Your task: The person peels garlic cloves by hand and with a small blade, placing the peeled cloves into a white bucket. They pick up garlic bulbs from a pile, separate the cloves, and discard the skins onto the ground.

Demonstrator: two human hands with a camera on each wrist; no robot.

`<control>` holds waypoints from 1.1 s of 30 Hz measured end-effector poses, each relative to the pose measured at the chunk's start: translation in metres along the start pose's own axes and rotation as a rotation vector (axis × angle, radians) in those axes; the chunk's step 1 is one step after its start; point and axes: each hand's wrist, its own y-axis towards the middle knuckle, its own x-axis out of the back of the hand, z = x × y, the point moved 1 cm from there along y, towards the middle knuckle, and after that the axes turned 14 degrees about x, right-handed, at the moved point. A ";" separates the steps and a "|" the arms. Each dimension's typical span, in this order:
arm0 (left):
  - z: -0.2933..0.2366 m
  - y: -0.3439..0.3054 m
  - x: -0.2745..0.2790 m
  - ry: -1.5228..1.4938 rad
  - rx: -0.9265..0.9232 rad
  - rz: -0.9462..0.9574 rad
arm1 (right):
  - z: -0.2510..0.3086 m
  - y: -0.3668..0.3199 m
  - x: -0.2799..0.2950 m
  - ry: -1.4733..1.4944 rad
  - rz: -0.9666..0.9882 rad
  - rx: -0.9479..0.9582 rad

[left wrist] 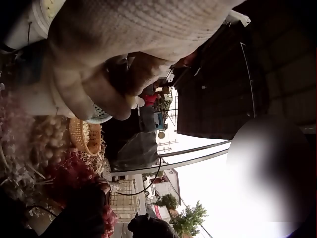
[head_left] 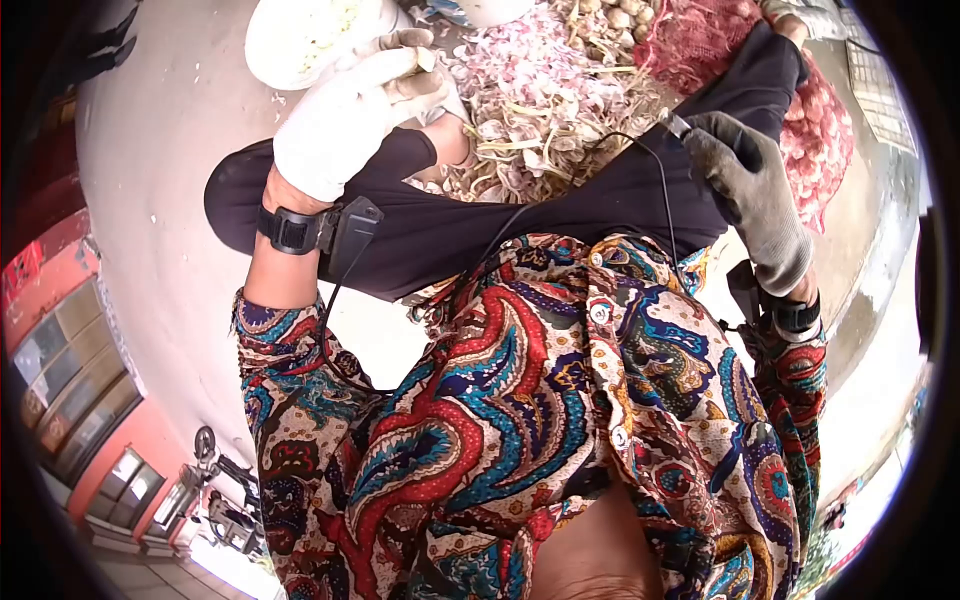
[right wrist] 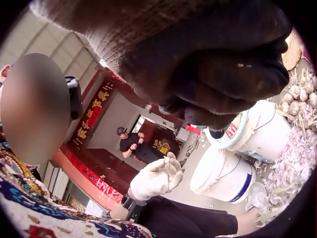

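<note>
In the head view the left hand [head_left: 345, 125], in a whitish glove, pinches a small pale piece [head_left: 427, 60], like a garlic clove, between thumb and fingers. The left wrist view shows the pale piece [left wrist: 133, 101] at the fingertips of the bent left hand [left wrist: 114, 54]. On the other side, the grey-gloved right hand [head_left: 755, 190] grips a small tool with a short metal end [head_left: 677, 124], above the thigh. Dark curled fingers of the right hand [right wrist: 213, 64] fill the top of the right wrist view, where the tool is hidden. Papery garlic skins [head_left: 530, 130] lie between the legs.
A white bucket [head_left: 262, 50] with pale pieces stands beside the left hand; another bucket [right wrist: 267, 134] is near it. Garlic bulbs [head_left: 615, 20], red net bags [head_left: 695, 40] and an orange basket [left wrist: 79, 136] lie beyond. Black cables [head_left: 665, 190] cross the lap. A person [right wrist: 138, 146] stands further off.
</note>
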 end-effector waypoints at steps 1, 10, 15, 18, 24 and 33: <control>-0.006 -0.009 0.003 0.602 -0.097 -0.173 | 0.000 0.000 -0.008 0.047 -0.003 0.017; -0.012 -0.022 0.004 1.178 -0.155 -0.387 | -0.005 -0.022 -0.030 0.055 0.158 0.160; 0.011 -0.026 -0.069 0.186 0.354 0.034 | 0.023 -0.064 -0.032 0.091 0.596 0.121; 0.023 -0.040 -0.112 -0.044 0.799 0.123 | 0.024 -0.081 -0.021 -0.036 0.641 0.188; 0.033 -0.060 -0.125 0.075 0.733 0.272 | 0.018 -0.095 -0.016 0.026 0.549 0.309; 0.028 -0.074 -0.142 0.320 0.599 0.317 | 0.017 -0.100 -0.013 0.071 0.601 0.288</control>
